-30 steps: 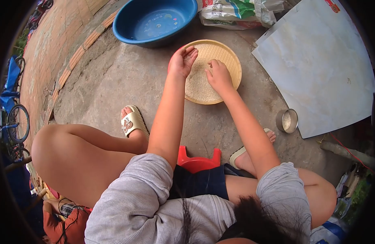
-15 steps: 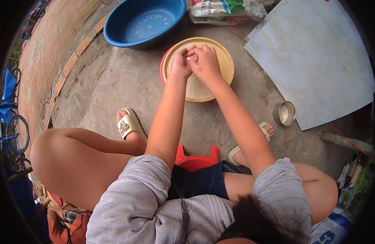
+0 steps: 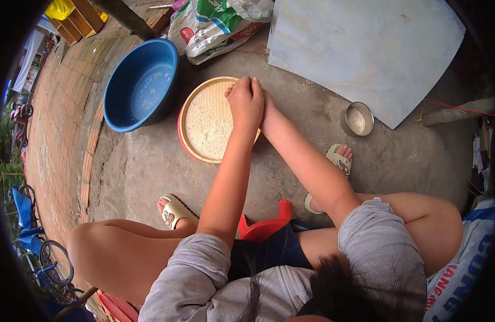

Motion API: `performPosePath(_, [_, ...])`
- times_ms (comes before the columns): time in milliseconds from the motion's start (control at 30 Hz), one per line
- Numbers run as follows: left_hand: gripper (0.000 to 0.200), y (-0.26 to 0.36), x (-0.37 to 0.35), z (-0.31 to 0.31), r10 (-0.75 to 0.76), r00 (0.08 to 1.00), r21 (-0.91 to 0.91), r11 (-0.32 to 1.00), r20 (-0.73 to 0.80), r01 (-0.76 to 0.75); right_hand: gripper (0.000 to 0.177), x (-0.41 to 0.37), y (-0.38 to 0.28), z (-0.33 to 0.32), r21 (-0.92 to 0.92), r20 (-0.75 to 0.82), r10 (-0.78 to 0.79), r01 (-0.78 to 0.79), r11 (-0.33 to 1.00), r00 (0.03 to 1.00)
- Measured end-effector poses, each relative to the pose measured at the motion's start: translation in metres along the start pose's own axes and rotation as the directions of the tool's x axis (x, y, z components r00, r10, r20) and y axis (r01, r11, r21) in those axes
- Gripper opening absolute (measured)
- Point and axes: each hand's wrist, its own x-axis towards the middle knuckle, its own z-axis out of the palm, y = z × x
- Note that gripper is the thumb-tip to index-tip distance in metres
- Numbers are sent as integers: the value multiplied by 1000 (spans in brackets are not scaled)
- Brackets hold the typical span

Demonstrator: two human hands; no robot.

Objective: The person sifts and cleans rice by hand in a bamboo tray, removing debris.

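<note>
My left hand [image 3: 244, 104] and my right hand [image 3: 266, 111] are pressed together over the right side of a round woven tray [image 3: 191, 142]. The left hand's back faces up and its fingers are curled. Most of the right hand is behind it, so its fingers are hidden. Whatever lies between the palms, if anything, does not show. Pale rice-like grain [image 3: 204, 129] covers the left and lower part of the tray, while bare weave shows near the top. A red rim [image 3: 179, 131] peeks out under the tray's left edge.
A blue basin [image 3: 145, 88] stands left of the tray, with a printed sack [image 3: 212, 27] behind. A small metal container [image 3: 360, 119] with pale grain is at right, near a grey-white sheet [image 3: 360, 53]. A red stool [image 3: 266, 225] is beneath me.
The view has shifted, so the tray and basin sit lower and further left. My hands have moved to the tray's right side, and the left hand now covers the right.
</note>
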Motion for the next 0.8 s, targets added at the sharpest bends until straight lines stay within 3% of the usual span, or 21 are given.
performPosePath(67, [21, 13, 1, 4, 23, 998, -10, 1000, 52, -22, 33, 0, -8, -17, 12, 71, -31, 30, 999, 997])
performPosePath(133, [18, 26, 2, 11, 152, 988, -55, 987, 23, -151, 32, -2, -18, -31, 26, 142, -62, 59, 998, 988])
performPosePath(200, [22, 38, 2, 15, 143, 979, -74, 988, 143, -134, 31, -3, -29, -39, 42, 217, -99, 92, 995, 971])
performPosePath(233, [27, 44, 1, 20, 144, 984, -103, 986, 105, -133, 26, -4, -38, -34, 190, 89, -52, 34, 981, 995])
performPosePath(267, [34, 48, -1, 23, 142, 988, -131, 983, 67, -132, 26, -6, -45, -28, 202, 88, -68, 49, 978, 994])
performPosePath(300, [47, 49, -1, 22, 116, 974, -116, 989, 196, -94, 25, -8, -51, -22, 208, 41, -109, 98, 973, 993])
performPosePath(333, [47, 58, -3, 19, 121, 971, -117, 988, 206, -98, 24, -10, -55, -17, 210, -6, -145, 144, 967, 989])
performPosePath(400, [52, 77, -3, 10, 125, 930, -302, 953, 346, -15, 22, -13, -60, -9, 205, -101, -205, 222, 953, 973])
performPosePath(467, [53, 74, -3, 9, 150, 915, -254, 966, 375, -55, 21, -13, -62, -7, 203, -146, -232, 258, 944, 962])
performPosePath(533, [54, 66, -1, 6, 176, 898, -208, 973, 403, -97, 21, -14, -65, -7, 156, -196, -214, 246, 957, 957])
performPosePath(667, [54, 51, -2, 9, 150, 859, -251, 968, 490, -25, 21, -19, -70, -15, 53, -303, -182, 208, 977, 935])
performPosePath(733, [50, 51, -5, 11, 118, 742, -297, 948, 660, 114, 22, -22, -74, -20, -2, -357, -166, 177, 984, 919])
performPosePath(800, [54, 57, -13, 15, 100, 724, -235, 968, 682, 88, 23, -25, -78, -25, -61, -410, -148, 135, 989, 900])
